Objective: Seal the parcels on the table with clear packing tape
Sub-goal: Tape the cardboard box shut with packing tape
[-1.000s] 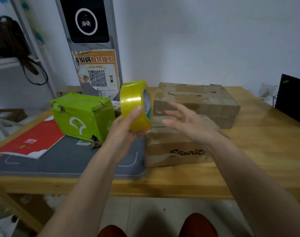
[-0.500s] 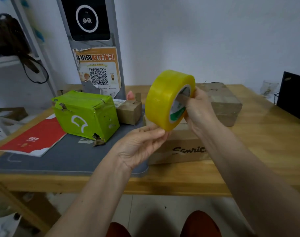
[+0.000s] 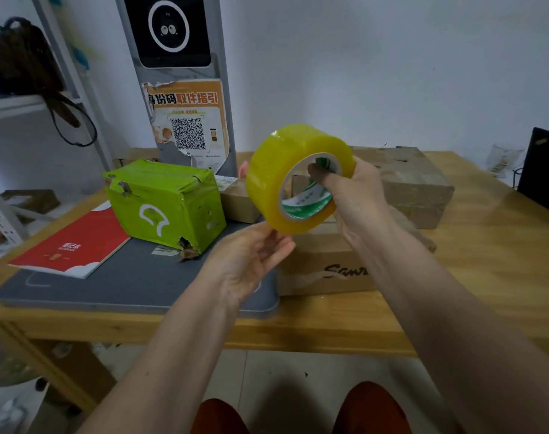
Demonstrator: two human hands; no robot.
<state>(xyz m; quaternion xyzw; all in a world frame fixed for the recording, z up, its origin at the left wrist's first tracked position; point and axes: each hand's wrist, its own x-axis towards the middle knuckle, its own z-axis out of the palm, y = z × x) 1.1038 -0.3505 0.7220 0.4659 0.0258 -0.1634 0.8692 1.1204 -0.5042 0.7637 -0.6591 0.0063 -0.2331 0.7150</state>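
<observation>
A thick yellowish roll of packing tape (image 3: 276, 177) is held up in the air over the table. My right hand (image 3: 359, 198) grips it, thumb hooked through the green-printed core. My left hand (image 3: 251, 261) is palm up just below the roll, fingertips touching its lower edge. Behind the hands lie a brown cardboard parcel (image 3: 323, 270) with dark lettering and a larger flat brown parcel (image 3: 417, 183) further back. A dented green parcel (image 3: 166, 202) stands to the left, with a small brown box (image 3: 238, 202) beside it.
A grey mat (image 3: 126, 283) covers the left part of the wooden table (image 3: 492, 261), with a red booklet (image 3: 76, 245) on it. A grey kiosk post with a QR poster (image 3: 188, 120) stands at the back. A dark screen (image 3: 545, 170) is at the right edge.
The roll passed from my left hand into my right, which now hooks its core. It has been turned so the core opening faces me. My left hand dropped under the roll.
</observation>
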